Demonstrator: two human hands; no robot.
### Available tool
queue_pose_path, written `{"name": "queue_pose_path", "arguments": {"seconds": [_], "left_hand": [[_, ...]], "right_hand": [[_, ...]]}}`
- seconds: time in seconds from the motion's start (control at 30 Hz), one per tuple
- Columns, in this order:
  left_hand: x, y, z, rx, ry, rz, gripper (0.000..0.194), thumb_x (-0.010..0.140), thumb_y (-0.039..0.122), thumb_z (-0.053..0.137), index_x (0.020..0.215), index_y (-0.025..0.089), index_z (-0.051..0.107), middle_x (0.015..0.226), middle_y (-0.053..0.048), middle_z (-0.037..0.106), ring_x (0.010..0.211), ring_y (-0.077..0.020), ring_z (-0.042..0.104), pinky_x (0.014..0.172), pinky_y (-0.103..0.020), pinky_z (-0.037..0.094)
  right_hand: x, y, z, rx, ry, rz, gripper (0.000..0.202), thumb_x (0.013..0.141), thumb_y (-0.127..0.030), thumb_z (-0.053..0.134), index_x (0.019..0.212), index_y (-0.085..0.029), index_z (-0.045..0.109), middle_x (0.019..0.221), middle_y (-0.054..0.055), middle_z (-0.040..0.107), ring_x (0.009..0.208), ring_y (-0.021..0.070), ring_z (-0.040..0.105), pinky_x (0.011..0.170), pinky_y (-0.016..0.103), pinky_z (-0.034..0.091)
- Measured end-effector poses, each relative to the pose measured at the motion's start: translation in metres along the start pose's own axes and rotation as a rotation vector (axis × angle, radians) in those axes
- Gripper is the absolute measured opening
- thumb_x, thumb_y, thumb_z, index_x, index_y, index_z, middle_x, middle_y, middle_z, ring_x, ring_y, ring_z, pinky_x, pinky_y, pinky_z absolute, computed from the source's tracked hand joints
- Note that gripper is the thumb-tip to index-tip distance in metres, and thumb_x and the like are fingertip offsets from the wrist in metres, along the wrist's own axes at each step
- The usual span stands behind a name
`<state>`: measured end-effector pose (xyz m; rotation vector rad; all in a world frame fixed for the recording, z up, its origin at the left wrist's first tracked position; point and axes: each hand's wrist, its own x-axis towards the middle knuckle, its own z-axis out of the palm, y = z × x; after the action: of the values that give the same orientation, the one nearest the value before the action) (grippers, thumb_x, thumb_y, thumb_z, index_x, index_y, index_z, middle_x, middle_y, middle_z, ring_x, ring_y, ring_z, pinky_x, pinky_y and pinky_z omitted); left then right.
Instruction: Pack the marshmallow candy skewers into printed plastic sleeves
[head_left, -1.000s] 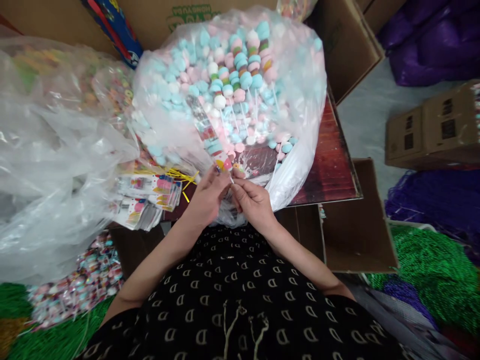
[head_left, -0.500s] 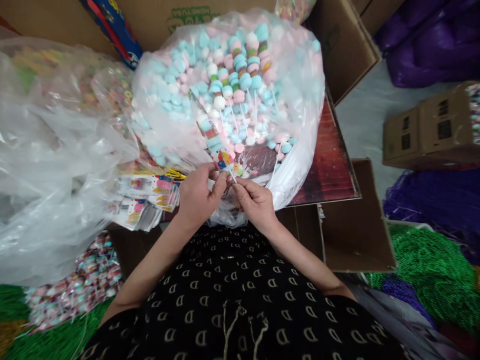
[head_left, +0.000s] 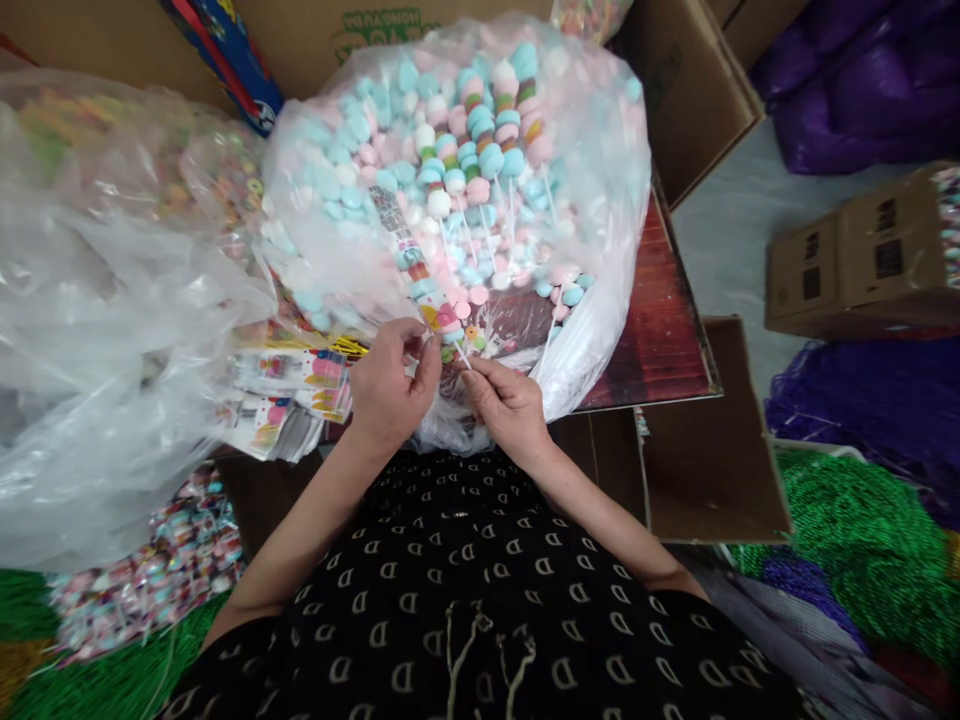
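Note:
My right hand (head_left: pixel 508 402) pinches the thin white stick of a marshmallow skewer (head_left: pixel 463 354) between thumb and fingers. The skewer's pink and blue pieces lie at the mouth of a narrow printed plastic bag (head_left: pixel 411 262), which slants up and away to the left. At the bag's near end, my left hand (head_left: pixel 397 385) has its thumb and fingers closed on the edge; the exact grip is partly hidden. Just beyond, several finished-looking marshmallow skewers (head_left: pixel 480 130) rest in a row on a big clear bag of loose marshmallows (head_left: pixel 352 150).
Flat printed bags (head_left: pixel 285 390) are stacked left of my left hand. A large clear plastic bag (head_left: pixel 112 330) of colourful candy fills the left side. Open cardboard boxes (head_left: pixel 712 470) stand at the right, near green strands (head_left: pixel 862 540). Wrapped skewers (head_left: pixel 165 570) are piled at lower left.
My left hand has drawn slightly left, away from my right hand. The printed bag has shifted a little left, and the skewer's pink and blue pieces show more clearly.

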<state>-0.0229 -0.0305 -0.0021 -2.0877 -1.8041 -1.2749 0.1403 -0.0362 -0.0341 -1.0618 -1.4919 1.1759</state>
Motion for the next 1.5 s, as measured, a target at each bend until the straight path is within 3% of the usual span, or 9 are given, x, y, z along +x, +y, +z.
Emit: {"name": "queue_pose_path", "arguments": {"seconds": [0.43, 0.67, 0.77, 0.9, 1.03, 1.17, 1.27, 1.5], "left_hand": [[0.004, 0.003, 0.001, -0.046, -0.001, 0.059, 0.013, 0.084, 0.009, 0.058, 0.086, 0.021, 0.062, 0.071, 0.002, 0.067, 0.06, -0.012, 0.06, 0.06, -0.025, 0.045], [-0.01, 0.02, -0.003, -0.112, -0.122, 0.158, 0.011, 0.084, 0.011, 0.057, 0.08, 0.021, 0.058, 0.062, 0.004, 0.063, 0.053, -0.011, 0.056, 0.054, -0.024, 0.04], [-0.014, 0.02, -0.015, -0.255, -0.242, 0.041, 0.01, 0.088, 0.012, 0.057, 0.084, 0.021, 0.061, 0.07, 0.003, 0.067, 0.06, -0.0109, 0.059, 0.059, -0.023, 0.044], [-0.01, 0.01, -0.027, -0.484, -0.333, -0.352, 0.011, 0.097, 0.029, 0.059, 0.091, 0.021, 0.063, 0.077, 0.001, 0.067, 0.066, -0.0119, 0.06, 0.062, -0.024, 0.048], [-0.006, 0.001, -0.012, -0.691, -0.404, -0.516, 0.03, 0.091, 0.05, 0.07, 0.1, 0.021, 0.069, 0.084, -0.001, 0.07, 0.07, -0.0134, 0.059, 0.068, -0.027, 0.051], [-0.008, -0.003, 0.006, -0.858, -0.29, -0.651, 0.03, 0.088, 0.051, 0.075, 0.091, 0.022, 0.072, 0.08, 0.001, 0.071, 0.069, -0.0124, 0.059, 0.068, -0.026, 0.051], [-0.009, -0.006, 0.006, -0.786, -0.254, -0.675, 0.03, 0.09, 0.049, 0.074, 0.079, 0.021, 0.069, 0.07, 0.002, 0.068, 0.066, -0.0119, 0.058, 0.065, -0.025, 0.049], [-0.003, 0.005, -0.005, -0.611, -0.331, -0.506, 0.04, 0.094, 0.049, 0.065, 0.067, 0.02, 0.062, 0.064, 0.0, 0.064, 0.062, -0.013, 0.057, 0.062, -0.027, 0.047]], "right_hand": [[-0.002, 0.001, 0.0, -0.04, 0.006, -0.018, 0.027, 0.101, -0.038, 0.058, 0.112, -0.023, 0.078, 0.081, 0.002, 0.077, 0.081, 0.0185, 0.075, 0.069, 0.03, 0.06], [0.007, -0.004, 0.003, -0.11, -0.007, -0.041, 0.033, 0.104, -0.045, 0.052, 0.089, -0.022, 0.07, 0.071, 0.0, 0.068, 0.066, 0.0135, 0.065, 0.062, 0.026, 0.052], [0.006, -0.002, 0.001, -0.08, -0.021, -0.059, 0.036, 0.106, -0.048, 0.049, 0.086, -0.022, 0.066, 0.065, -0.002, 0.061, 0.059, 0.0121, 0.058, 0.058, 0.025, 0.047], [0.003, 0.001, -0.002, -0.036, -0.04, -0.041, 0.039, 0.106, -0.052, 0.047, 0.087, -0.023, 0.064, 0.058, -0.004, 0.055, 0.054, 0.0119, 0.053, 0.055, 0.026, 0.044], [0.003, 0.001, -0.001, 0.021, -0.083, -0.009, 0.039, 0.105, -0.052, 0.051, 0.09, -0.021, 0.069, 0.058, -0.004, 0.058, 0.054, 0.0118, 0.054, 0.055, 0.025, 0.046], [0.002, -0.003, -0.006, 0.063, -0.147, 0.033, 0.037, 0.104, -0.051, 0.053, 0.111, -0.021, 0.074, 0.063, -0.004, 0.063, 0.053, 0.0115, 0.057, 0.055, 0.025, 0.049], [-0.002, -0.008, -0.013, 0.038, -0.184, 0.044, 0.034, 0.105, -0.045, 0.052, 0.122, -0.022, 0.071, 0.065, -0.004, 0.065, 0.052, 0.0115, 0.058, 0.055, 0.026, 0.052], [-0.003, -0.011, -0.009, -0.115, -0.096, 0.009, 0.046, 0.108, -0.039, 0.045, 0.153, -0.028, 0.05, 0.07, -0.003, 0.069, 0.053, 0.0149, 0.06, 0.061, 0.031, 0.059]]}}
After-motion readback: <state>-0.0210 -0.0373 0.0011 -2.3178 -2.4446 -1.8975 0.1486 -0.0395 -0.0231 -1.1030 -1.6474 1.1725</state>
